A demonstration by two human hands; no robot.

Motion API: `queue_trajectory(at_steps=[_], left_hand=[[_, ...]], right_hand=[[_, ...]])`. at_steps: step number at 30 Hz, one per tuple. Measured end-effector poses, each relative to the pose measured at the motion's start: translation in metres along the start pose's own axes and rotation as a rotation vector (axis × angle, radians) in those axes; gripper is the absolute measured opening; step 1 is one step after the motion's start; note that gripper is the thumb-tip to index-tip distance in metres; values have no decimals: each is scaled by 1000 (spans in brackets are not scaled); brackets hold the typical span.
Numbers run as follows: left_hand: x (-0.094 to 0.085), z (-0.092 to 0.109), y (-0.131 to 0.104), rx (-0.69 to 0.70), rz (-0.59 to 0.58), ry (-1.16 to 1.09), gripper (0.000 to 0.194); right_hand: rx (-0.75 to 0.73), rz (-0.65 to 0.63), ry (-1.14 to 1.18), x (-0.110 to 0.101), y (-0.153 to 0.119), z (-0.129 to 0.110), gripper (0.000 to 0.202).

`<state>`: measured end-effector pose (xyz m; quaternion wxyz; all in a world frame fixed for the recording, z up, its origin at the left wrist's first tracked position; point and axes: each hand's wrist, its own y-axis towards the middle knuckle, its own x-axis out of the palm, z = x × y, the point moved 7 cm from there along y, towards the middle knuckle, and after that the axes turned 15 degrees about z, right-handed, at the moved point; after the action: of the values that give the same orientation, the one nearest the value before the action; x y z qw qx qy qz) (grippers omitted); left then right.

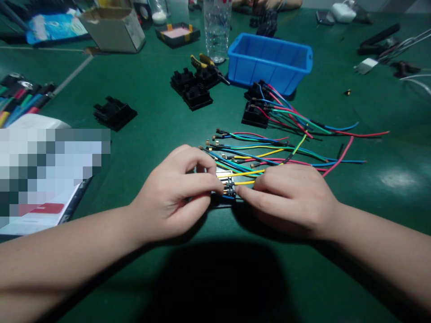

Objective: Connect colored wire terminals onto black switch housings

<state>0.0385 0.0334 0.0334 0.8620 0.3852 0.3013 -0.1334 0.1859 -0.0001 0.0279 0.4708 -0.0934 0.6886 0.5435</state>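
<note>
My left hand (178,193) is closed, thumb and fingers pinching a small black socket module (229,185) with metal terminals. My right hand (292,197) curls in from the other side, its index fingertip at the module's right edge. Yellow wires (245,178) run between the module and the right hand's fingers, which partly cover them. The lower part of the module is hidden by my fingers. Just beyond both hands lies a spread of coloured wires (269,150) with metal terminals at their left ends.
Two black sockets with wires attached (255,114) sit before a blue bin (269,60). Further left are several black sockets (197,96), yellow-handled pliers (207,63) and a lone socket (114,112). A clear bottle (217,33) and cardboard box (114,29) stand behind. Someone's hands show at the far edge.
</note>
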Motion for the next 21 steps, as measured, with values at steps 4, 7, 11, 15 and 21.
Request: queue_trajectory(at_steps=[4, 7, 11, 15, 21], left_hand=[[1, -2, -1, -15, -12, 6, 27], [1, -2, -1, 1, 0, -13, 27], [1, -2, -2, 4, 1, -27, 27], [2, -3, -1, -16, -14, -27, 28], [2, -3, 0, -34, -20, -29, 29]], right_hand=[[-5, -3, -1, 0, 2, 0, 21], [-2, -6, 8, 0, 3, 0, 22], [1, -7, 1, 0, 2, 0, 23], [-2, -12, 1, 1, 1, 1, 23], [-1, -11, 6, 0, 2, 0, 22]])
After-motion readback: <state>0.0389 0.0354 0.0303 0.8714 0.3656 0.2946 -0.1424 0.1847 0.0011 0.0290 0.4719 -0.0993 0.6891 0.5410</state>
